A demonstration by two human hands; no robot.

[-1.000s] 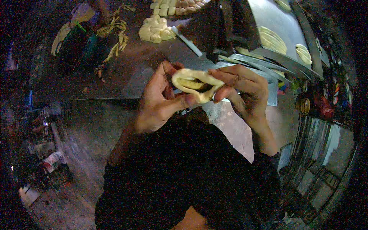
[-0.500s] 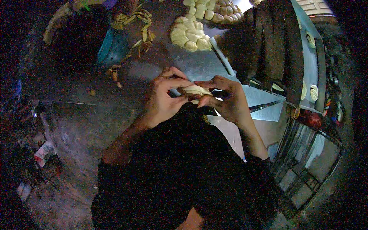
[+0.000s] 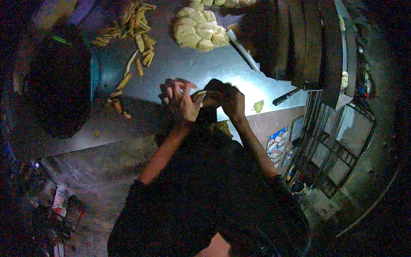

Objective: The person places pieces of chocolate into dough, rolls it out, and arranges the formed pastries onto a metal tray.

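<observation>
In front of my chest, both hands are raised over the near edge of the metal table, with a small piece of dough (image 3: pixel 200 92) between them. My left hand (image 3: pixel 182 99) has its thumb and forefinger at the pale edge of the dough, and its other fingers are lifted and slightly blurred. My right hand (image 3: pixel 233 102) is in shadow, its fingers bent round the dough's other side. Most of the dough is dark or covered by fingers. Beyond my hands, a cluster of pale dough balls (image 3: pixel 198 29) rests on the table.
Brown strips (image 3: pixel 139 23) lie scattered at the far left beside a large dark tub with a teal side (image 3: pixel 97 73). A pale bar (image 3: pixel 243 50) borders stacked dark trays (image 3: pixel 295 38) on the right. A black-handled tool (image 3: pixel 286 97) and a yellowish scrap (image 3: pixel 258 106) lie near the right edge.
The view has shifted, bringing more of the tabletop in. My left hand's outer fingers have lifted and spread, and less of the dough shows between my hands.
</observation>
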